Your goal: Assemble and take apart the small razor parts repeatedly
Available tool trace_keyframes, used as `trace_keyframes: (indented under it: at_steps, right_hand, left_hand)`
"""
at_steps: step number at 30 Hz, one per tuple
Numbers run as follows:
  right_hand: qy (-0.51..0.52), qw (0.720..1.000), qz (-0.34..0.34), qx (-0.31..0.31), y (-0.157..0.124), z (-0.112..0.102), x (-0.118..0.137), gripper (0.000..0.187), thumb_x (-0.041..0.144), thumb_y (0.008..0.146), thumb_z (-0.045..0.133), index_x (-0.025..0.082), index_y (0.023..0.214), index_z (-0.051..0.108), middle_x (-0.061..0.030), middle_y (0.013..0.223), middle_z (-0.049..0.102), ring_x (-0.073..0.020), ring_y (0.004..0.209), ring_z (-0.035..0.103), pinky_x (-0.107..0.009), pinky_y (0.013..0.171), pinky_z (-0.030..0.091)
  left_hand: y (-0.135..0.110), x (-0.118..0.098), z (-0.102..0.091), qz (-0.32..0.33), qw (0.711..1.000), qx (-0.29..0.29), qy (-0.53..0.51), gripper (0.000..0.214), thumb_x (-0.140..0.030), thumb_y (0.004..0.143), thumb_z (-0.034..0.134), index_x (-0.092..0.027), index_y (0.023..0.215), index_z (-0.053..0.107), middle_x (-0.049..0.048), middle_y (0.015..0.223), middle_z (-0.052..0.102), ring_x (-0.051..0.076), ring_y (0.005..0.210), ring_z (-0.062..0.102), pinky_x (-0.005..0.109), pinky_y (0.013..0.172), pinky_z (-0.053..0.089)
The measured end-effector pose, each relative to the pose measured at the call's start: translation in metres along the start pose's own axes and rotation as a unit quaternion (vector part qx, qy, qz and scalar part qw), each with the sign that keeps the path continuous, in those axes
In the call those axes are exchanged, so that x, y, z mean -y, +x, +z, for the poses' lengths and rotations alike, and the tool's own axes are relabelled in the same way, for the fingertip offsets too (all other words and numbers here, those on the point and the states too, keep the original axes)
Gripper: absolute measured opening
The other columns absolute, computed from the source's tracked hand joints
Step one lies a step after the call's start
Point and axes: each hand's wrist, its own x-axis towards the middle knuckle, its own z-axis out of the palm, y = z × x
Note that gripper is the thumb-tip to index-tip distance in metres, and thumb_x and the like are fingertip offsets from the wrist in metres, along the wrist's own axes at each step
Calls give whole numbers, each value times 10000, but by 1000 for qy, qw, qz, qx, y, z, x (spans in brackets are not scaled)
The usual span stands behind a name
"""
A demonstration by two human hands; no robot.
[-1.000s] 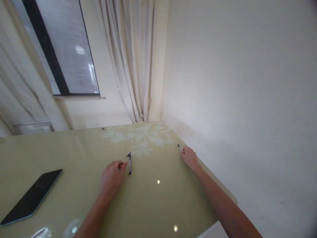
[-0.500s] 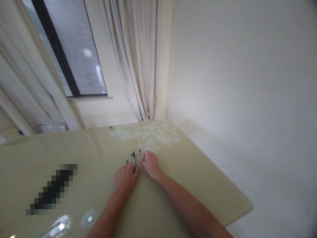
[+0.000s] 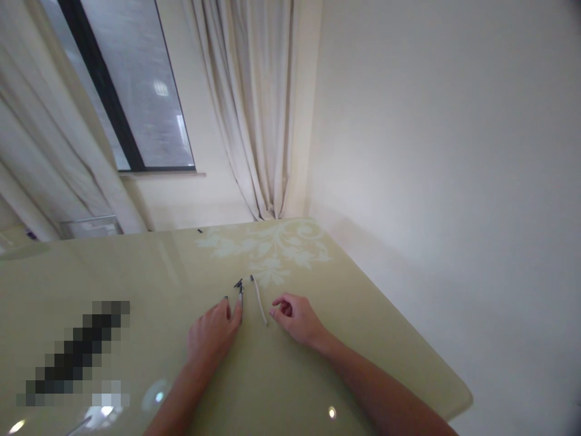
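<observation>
My left hand [image 3: 211,336] is on the table, thumb and fingers around a small dark and silver object [image 3: 240,293]. Its dark, branching tip points away from me, and the hand hides most of the rest. A second small dark end [image 3: 226,298] shows at my fingertips. To the right of it lies a thin, whitish, slightly curved strip [image 3: 259,301] with a dark far end. Just right of that strip is my right hand [image 3: 297,318], its fingers loosely curled with a gap between thumb and forefinger. It holds nothing that I can see.
The pale green table [image 3: 399,363] bears a white floral pattern near its far corner. A blurred-out dark long shape [image 3: 77,351] is at left, and a tiny dark piece [image 3: 200,231] lies by the far edge. A wall [image 3: 431,181] runs along the right.
My right hand has let go of the whitish strip and moved right, towards me. The strip now lies on the table. My left hand has shifted slightly left with the dark and silver object.
</observation>
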Motion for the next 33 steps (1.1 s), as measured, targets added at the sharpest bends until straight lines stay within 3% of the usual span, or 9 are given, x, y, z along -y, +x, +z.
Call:
trace_keyframes:
  at_steps: [3,7,11,15,18,22,25,27,33]
  right_hand:
    - [23,1000,-2,4,-1,-1,6,165,278,898,702,160,984,777,-18,746,703,-138,664,610,-226,623,441]
    - [59,998,-5,16,-2,0,9,146,268,904,679,157,906,772,-21,735,690,-141,672,593,-232,624,427]
    - [146,989,-2,20,0,5,8,348,458,961,624,141,884,743,-36,751,666,-147,679,578,-259,638,428]
    - [306,951,24,31,1,8,13,575,711,936,556,160,959,717,-59,881,673,-163,750,609,-269,647,456]
    - [393,919,24,19,-1,6,21,567,726,903,609,164,890,688,-34,824,652,-159,769,612,-278,718,476]
    - [456,889,35,31,-5,-1,27,477,654,909,659,179,890,617,19,732,590,-109,611,554,-239,595,425]
    - [478,868,71,117,-7,-4,28,453,630,887,693,188,923,600,58,685,528,-59,458,394,-207,442,250]
    - [473,862,77,166,-9,-3,27,481,646,892,671,168,880,626,74,619,460,-47,433,286,-212,422,162]
    - [456,861,67,215,-11,-4,27,537,648,876,676,152,682,604,80,510,386,-45,416,253,-237,420,115]
  left_hand:
    - [0,-4,1,-10,1000,8,9,504,-578,1022,289,-250,784,589,104,900,779,332,845,744,380,679,458]
    - [3,-11,7,35,998,17,53,407,-503,1026,366,-229,883,632,123,932,783,323,872,753,369,696,464]
    - [1,-13,9,48,998,-14,38,355,-387,1046,356,-224,878,622,102,904,770,271,814,735,331,670,436]
    - [-19,-25,17,194,972,-97,-94,354,-410,1047,399,-238,803,589,47,798,707,213,760,672,302,683,423]
    - [-31,-36,24,299,928,-91,-203,355,-437,1034,456,-236,781,605,27,748,663,191,725,630,283,681,425]
    - [-28,-31,20,243,903,-84,-343,443,-493,1024,476,-218,690,571,-10,637,546,164,612,524,268,612,395]
    - [-20,-20,10,184,865,-47,-464,355,-542,956,601,-207,1018,700,-11,767,599,157,661,534,254,629,427]
    - [-17,-15,6,172,835,-9,-523,440,-548,902,684,-214,1190,699,-6,821,607,159,710,552,251,663,450]
    - [-18,-16,4,173,773,46,-608,432,-498,831,793,-252,1185,769,15,902,620,152,762,551,251,710,462]
